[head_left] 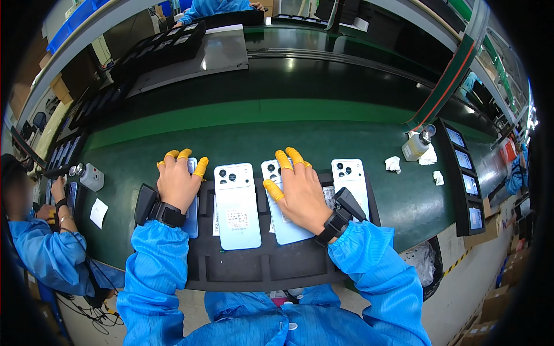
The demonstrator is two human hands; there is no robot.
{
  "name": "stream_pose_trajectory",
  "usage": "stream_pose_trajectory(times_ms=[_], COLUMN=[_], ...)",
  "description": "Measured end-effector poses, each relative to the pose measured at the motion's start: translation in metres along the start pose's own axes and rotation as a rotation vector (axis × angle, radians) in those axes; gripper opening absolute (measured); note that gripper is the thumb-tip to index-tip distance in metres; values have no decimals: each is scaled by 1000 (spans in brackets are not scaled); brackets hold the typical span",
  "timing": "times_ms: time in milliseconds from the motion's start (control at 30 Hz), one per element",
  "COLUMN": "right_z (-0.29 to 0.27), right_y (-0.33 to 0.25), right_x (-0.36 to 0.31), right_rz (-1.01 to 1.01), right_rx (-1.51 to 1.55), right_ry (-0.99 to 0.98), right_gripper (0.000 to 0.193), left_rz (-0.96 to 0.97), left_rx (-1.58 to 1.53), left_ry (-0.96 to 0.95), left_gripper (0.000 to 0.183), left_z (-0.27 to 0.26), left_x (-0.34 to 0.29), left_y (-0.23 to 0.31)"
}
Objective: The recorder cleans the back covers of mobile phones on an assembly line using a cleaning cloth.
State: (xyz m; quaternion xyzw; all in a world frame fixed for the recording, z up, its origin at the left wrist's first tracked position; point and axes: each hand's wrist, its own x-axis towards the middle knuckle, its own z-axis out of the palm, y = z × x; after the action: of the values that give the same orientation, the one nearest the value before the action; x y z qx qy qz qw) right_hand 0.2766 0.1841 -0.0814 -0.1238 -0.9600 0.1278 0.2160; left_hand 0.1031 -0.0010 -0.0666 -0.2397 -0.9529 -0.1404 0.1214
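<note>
Apparently handling: my left hand (178, 185) and right hand (302, 197), fingers partly apart, cover light-blue rectangular phones (288, 232), clamping unclear; next likely needs steady edge contact.

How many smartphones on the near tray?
4, left to right: first smartphone partly under left hand; second smartphone uncovered; third smartphone partly under right hand; fourth smartphone, right end.

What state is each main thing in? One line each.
Leftmost tray phone, mostly covered
Second phone, back up
Third phone, back up, partly covered
Fourth phone, back up
Left hand, on leftmost tray phone
Right hand, on third phone
Black tray, under these phones
Right-rack phones, screens lit
Bottles, standing
Right tissues, crumpled
</note>
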Motion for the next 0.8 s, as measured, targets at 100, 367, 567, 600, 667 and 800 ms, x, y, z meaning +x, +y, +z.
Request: stream_pose_trajectory(times_ms=[100, 367, 567, 600, 667, 800], right_z=[1, 2, 3, 2, 1, 0], right_y=[1, 2, 2, 1, 1, 0], right_x=[0, -1, -1, -1, 0, 0], right_rz=[-7, -17, -29, -15, 0, 16], right_rx=[3, 8, -3, -2, -1, 2], right_ry=[5, 36, 45, 23, 1, -25], right_gripper=[54, 53, 53, 53, 54, 55], left_rz=[9, 17, 29, 25, 21, 8], left_rx=[6, -17, -8, -10, -14, -10], left_ry=[8, 34, 45, 43, 38, 16], left_gripper=[51, 47, 47, 47, 47, 47], left_z=[3, 0, 1, 1, 0, -1], left_x=[0, -3, -2, -2, -3, -3], left_y=[-2, 1, 0, 0, 1, 3])
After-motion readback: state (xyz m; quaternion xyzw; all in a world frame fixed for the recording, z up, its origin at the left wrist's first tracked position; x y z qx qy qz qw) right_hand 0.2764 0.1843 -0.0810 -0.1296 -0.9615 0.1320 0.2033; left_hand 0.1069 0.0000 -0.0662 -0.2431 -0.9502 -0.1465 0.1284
